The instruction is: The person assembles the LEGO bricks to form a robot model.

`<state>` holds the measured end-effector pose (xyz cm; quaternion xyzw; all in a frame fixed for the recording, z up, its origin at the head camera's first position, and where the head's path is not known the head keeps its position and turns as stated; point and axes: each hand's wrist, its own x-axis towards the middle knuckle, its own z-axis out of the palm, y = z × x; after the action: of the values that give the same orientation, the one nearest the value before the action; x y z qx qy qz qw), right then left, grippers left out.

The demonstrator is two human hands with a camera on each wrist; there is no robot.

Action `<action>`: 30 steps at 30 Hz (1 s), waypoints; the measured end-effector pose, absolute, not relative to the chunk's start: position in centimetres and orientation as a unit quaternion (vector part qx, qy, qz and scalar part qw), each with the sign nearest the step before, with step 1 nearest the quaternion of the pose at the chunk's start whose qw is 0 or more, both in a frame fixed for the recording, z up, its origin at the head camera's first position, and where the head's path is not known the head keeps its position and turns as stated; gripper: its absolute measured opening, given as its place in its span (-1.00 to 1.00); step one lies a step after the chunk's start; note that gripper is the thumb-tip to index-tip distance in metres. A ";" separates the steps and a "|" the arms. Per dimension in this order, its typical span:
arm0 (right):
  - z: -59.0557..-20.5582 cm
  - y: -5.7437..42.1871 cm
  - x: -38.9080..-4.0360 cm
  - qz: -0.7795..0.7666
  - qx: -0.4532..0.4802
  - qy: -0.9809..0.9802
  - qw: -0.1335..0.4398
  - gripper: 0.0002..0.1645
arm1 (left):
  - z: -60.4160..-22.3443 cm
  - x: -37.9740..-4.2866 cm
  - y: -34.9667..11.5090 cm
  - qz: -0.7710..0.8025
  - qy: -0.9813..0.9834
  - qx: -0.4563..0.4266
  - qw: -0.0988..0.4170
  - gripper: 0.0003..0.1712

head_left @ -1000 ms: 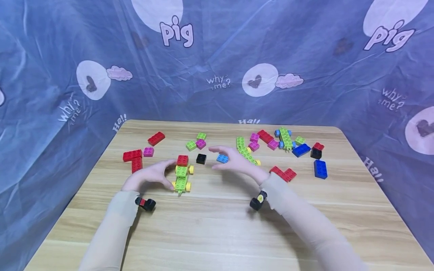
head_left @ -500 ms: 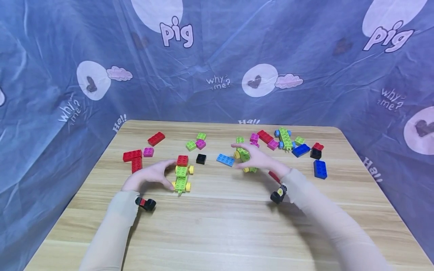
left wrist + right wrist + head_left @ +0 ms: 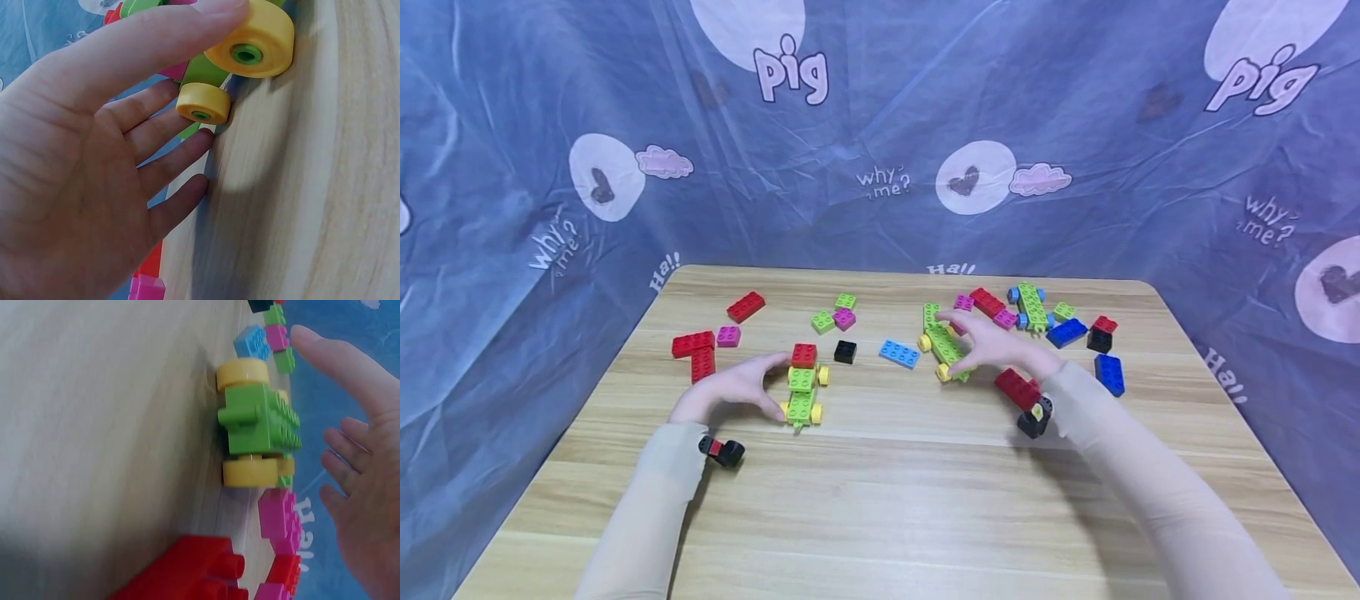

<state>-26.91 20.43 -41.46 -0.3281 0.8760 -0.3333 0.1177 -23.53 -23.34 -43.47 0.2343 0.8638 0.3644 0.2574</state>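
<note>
A green toy car base with yellow wheels stands left of the table's middle, with a red brick on its far end. My left hand lies along its left side, thumb at the near wheel and fingers at the far end. In the left wrist view the thumb overlaps the larger-looking yellow wheel and the other fingers extend loosely. My right hand hovers over a second green car base, thumb and fingers spread apart. The right wrist view shows that car base apart from the palm.
A blue brick and a black brick lie between the cars. Red bricks sit under my right wrist. A third car base with blue wheels is at the back right. Joined red bricks lie at left.
My right hand has moved rightward from above the blue brick to over the second green car base, uncovering the blue brick. The left hand has stayed where it was.
</note>
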 end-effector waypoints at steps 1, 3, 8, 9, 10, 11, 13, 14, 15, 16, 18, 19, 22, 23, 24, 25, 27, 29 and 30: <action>-41.5 20.6 -27.0 -0.328 -0.329 0.877 0.120 0.17 | -43.5 -23.5 -23.4 0.365 0.864 0.234 0.256 0.29; -41.7 20.8 -27.2 -0.316 -0.331 0.880 0.123 0.19 | -43.6 -23.5 -23.4 0.363 0.865 0.238 0.252 0.28; -41.9 21.0 -27.4 -0.313 -0.329 0.879 0.147 0.24 | -43.8 -23.5 -23.4 0.360 0.866 0.242 0.249 0.27; -41.9 21.0 -27.4 -0.314 -0.327 0.878 0.153 0.26 | -43.8 -23.5 -23.5 0.361 0.866 0.241 0.250 0.27; -41.9 21.0 -27.4 -0.315 -0.324 0.878 0.159 0.27 | -43.8 -23.5 -23.4 0.362 0.866 0.239 0.251 0.28; -42.0 21.0 -27.4 -0.315 -0.320 0.878 0.165 0.29 | -43.7 -23.5 -23.4 0.363 0.865 0.236 0.252 0.28; -42.2 21.0 -27.5 -0.313 -0.316 0.879 0.173 0.31 | -43.7 -23.5 -23.4 0.363 0.865 0.234 0.254 0.29; -42.3 21.0 -27.5 -0.314 -0.312 0.879 0.177 0.32 | -43.7 -23.5 -23.4 0.365 0.865 0.232 0.255 0.29; -42.4 21.0 -27.6 -0.313 -0.311 0.880 0.179 0.32 | -43.7 -23.6 -23.3 0.364 0.865 0.233 0.255 0.30; -42.5 21.0 -27.7 -0.309 -0.311 0.880 0.180 0.33 | -43.6 -23.6 -23.3 0.365 0.865 0.231 0.257 0.30; -42.7 21.0 -27.8 -0.303 -0.315 0.881 0.181 0.35 | -43.5 -23.5 -23.3 0.364 0.866 0.227 0.258 0.30; -42.7 21.0 -27.8 -0.298 -0.316 0.882 0.181 0.36 | -43.5 -23.5 -23.3 0.364 0.866 0.227 0.257 0.30; -42.7 20.9 -27.8 -0.290 -0.317 0.885 0.181 0.38 | -43.5 -23.5 -23.3 0.364 0.867 0.226 0.256 0.30; -42.7 20.9 -27.9 -0.291 -0.315 0.884 0.184 0.38 | -43.5 -23.5 -23.3 0.363 0.867 0.227 0.256 0.30; -42.7 20.8 -27.9 -0.292 -0.314 0.884 0.186 0.38 | -43.5 -23.5 -23.3 0.362 0.867 0.229 0.255 0.29; -42.7 20.8 -27.9 -0.292 -0.312 0.884 0.189 0.38 | -43.5 -23.5 -23.3 0.363 0.866 0.230 0.254 0.29; -42.6 20.7 -27.9 -0.290 -0.307 0.885 0.194 0.39 | -43.5 -23.5 -23.3 0.367 0.865 0.227 0.256 0.30; -42.5 20.6 -27.9 -0.285 -0.305 0.887 0.195 0.38 | -43.4 -23.4 -23.3 0.367 0.865 0.227 0.256 0.30; -42.5 20.6 -27.8 -0.281 -0.306 0.889 0.194 0.38 | -43.4 -23.4 -23.3 0.365 0.865 0.229 0.256 0.30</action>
<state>-27.85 20.56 -42.49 -0.3063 0.8887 -0.2811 0.1936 -23.39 -23.27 -43.37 0.2291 0.8653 0.3653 0.2555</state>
